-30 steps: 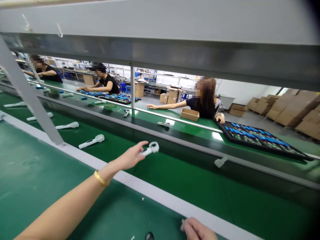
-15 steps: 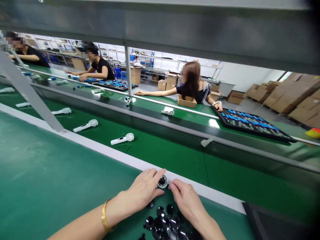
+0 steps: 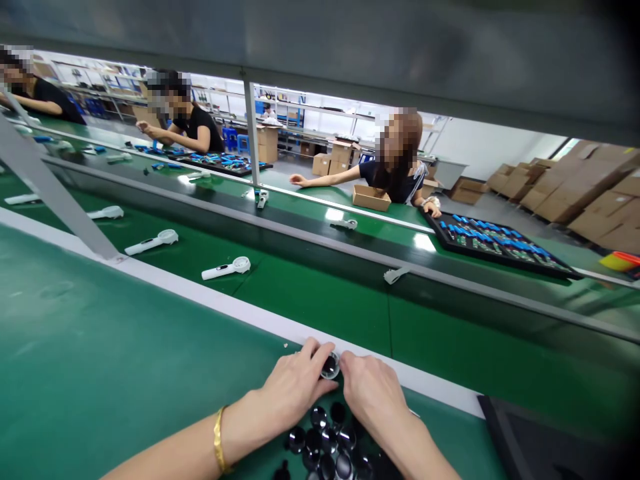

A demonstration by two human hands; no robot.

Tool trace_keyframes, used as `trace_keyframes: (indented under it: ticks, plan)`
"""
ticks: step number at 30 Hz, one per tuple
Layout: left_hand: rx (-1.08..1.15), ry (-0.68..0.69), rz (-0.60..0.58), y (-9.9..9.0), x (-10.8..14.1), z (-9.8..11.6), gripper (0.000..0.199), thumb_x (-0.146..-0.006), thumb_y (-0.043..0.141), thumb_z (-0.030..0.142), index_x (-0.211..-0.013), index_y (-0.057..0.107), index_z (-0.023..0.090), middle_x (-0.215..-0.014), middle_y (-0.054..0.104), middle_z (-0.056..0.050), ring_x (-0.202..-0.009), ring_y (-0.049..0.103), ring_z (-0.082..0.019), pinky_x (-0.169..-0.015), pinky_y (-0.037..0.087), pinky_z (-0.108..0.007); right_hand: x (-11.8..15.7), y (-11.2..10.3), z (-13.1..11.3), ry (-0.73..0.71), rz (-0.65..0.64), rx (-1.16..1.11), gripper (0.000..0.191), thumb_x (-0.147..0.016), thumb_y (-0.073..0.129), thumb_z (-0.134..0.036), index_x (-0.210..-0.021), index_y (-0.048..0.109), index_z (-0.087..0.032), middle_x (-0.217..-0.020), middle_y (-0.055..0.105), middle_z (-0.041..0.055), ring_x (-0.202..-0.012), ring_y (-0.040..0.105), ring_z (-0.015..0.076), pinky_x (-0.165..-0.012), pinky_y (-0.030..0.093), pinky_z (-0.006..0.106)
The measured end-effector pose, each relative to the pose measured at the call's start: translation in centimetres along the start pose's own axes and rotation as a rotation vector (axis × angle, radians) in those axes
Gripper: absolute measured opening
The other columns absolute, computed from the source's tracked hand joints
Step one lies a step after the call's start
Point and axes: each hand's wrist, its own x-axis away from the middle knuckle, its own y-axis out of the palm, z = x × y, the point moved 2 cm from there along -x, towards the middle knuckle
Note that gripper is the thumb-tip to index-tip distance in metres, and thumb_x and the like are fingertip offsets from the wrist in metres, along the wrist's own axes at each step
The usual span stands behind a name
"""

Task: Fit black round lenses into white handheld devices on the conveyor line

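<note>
My left hand (image 3: 300, 383) is closed around a white plastic part with a round ring head (image 3: 336, 375); whatever lies under my palm is hidden. A glossy black disc (image 3: 329, 364) shows inside that ring. My right hand (image 3: 373, 390) is bent at the ring's right edge, its thumb and fingertips pressed together. What they pinch, if anything, I cannot make out. Just below my hands lies a heap of shiny black round pieces (image 3: 327, 440) on the green bench (image 3: 125, 353). My right hand and forearm cover some of the heap.
Beyond the bench's white edge strip (image 3: 210, 300), a green belt (image 3: 310, 300) carries white ring-headed handles (image 3: 226, 268). A metal brace (image 3: 60, 193) slants at left. A black tray (image 3: 530, 433) stands at right. Across the line, co-workers sit near a tray of blue-and-green parts (image 3: 500, 243).
The white handles on the belt have shifted left in view. My right hand has come closer to the ring. Across the line, a co-worker's outstretched hand has moved right.
</note>
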Motion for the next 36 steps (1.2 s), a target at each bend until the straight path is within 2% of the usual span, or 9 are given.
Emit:
trace_keyframes:
  ticks: [2,7,14,19,24,27,30,33,36]
  plan:
    - [-0.017,0.003,0.008,0.2,-0.1,0.2,0.049,-0.087,0.054,0.043,-0.129,0.033,0.029,-0.112,0.050,-0.007,-0.082,0.064,-0.024,-0.068,0.053,-0.036,-0.4,0.1,0.4,-0.014,-0.004,-0.097,0.032,-0.088,0.034,-0.019,-0.081,0.064,-0.017,-0.071,0.066,0.0144,-0.068,0.062,0.0267,-0.057,0.030,0.032]
    - [-0.062,0.015,0.023,0.4,-0.2,0.2,0.037,-0.091,0.045,0.048,-0.122,0.039,0.029,-0.106,0.051,-0.005,-0.078,0.065,-0.022,-0.065,0.054,-0.033,-1.7,0.3,1.9,-0.094,-0.091,-0.336,0.027,-0.082,0.040,-0.019,-0.060,0.055,-0.018,-0.057,0.056,0.0008,-0.058,0.050,0.0146,-0.053,0.026,0.026]
    - [-0.117,0.049,0.053,0.8,-0.2,0.0,0.035,-0.092,0.046,0.044,-0.122,0.038,0.029,-0.104,0.052,-0.004,-0.076,0.065,-0.021,-0.063,0.054,-0.032,-2.5,1.8,3.1,-0.194,-0.212,-0.620,0.023,-0.080,0.039,-0.019,-0.059,0.050,-0.018,-0.052,0.045,-0.0044,-0.052,0.041,0.0097,-0.050,0.031,0.020]
    - [-0.103,0.062,0.053,0.4,0.0,0.0,0.041,-0.089,0.053,0.039,-0.126,0.035,0.031,-0.108,0.052,-0.002,-0.078,0.064,-0.019,-0.067,0.054,-0.033,-1.1,2.0,3.2,-0.220,-0.107,-0.609,0.026,-0.083,0.043,-0.021,-0.057,0.042,-0.019,-0.054,0.040,-0.0052,-0.054,0.036,0.0102,-0.053,0.025,0.023]
    - [-0.140,0.136,0.000,-0.6,0.6,0.7,0.049,-0.085,0.057,0.018,-0.126,0.036,0.035,-0.112,0.052,-0.002,-0.081,0.063,-0.020,-0.070,0.054,-0.034,1.6,1.1,2.8,-0.395,0.008,-0.558,0.030,-0.092,0.038,-0.027,-0.062,0.042,-0.020,-0.060,0.043,-0.0053,-0.057,0.036,0.0107,-0.059,0.025,0.026]
    - [-0.162,0.168,-0.014,-2.0,1.1,1.1,0.053,-0.083,0.048,0.007,-0.126,0.037,0.036,-0.114,0.052,-0.002,-0.085,0.063,-0.021,-0.071,0.053,-0.035,2.3,1.1,3.4,-0.321,0.067,-0.670,0.035,-0.093,0.036,-0.034,-0.063,0.044,-0.021,-0.060,0.046,-0.0042,-0.057,0.041,0.0117,-0.059,0.029,0.025]
    - [-0.107,0.180,-0.009,-3.7,0.6,0.3,0.051,-0.086,0.046,0.011,-0.130,0.035,0.036,-0.116,0.054,-0.002,-0.093,0.062,-0.022,-0.075,0.052,-0.034,1.9,2.2,4.6,-0.164,0.103,-0.863,0.043,-0.093,0.035,-0.045,-0.059,0.045,-0.021,-0.055,0.049,-0.0025,-0.057,0.048,0.0136,-0.066,0.037,0.024]
    - [-0.080,0.075,0.061,-5.5,-1.9,-2.5,0.051,-0.087,0.049,0.020,-0.134,0.033,0.032,-0.123,0.053,-0.004,-0.096,0.061,-0.023,-0.080,0.049,-0.035,1.0,3.9,5.7,-0.035,0.158,-0.963,0.053,-0.090,0.033,-0.057,-0.052,0.045,-0.021,-0.046,0.048,-0.0016,-0.054,0.048,0.0146,-0.074,0.040,0.027]
    - [-0.160,-0.105,0.125,-7.1,-5.5,-6.2,0.050,-0.086,0.051,0.020,-0.134,0.039,0.024,-0.120,0.056,-0.008,-0.100,0.059,-0.025,-0.086,0.045,-0.038,-0.1,5.9,6.6,0.066,0.164,-1.014,0.062,-0.082,0.032,-0.071,-0.054,0.053,-0.020,-0.041,0.045,-0.0015,-0.044,0.040,0.0136,-0.055,0.037,0.026]
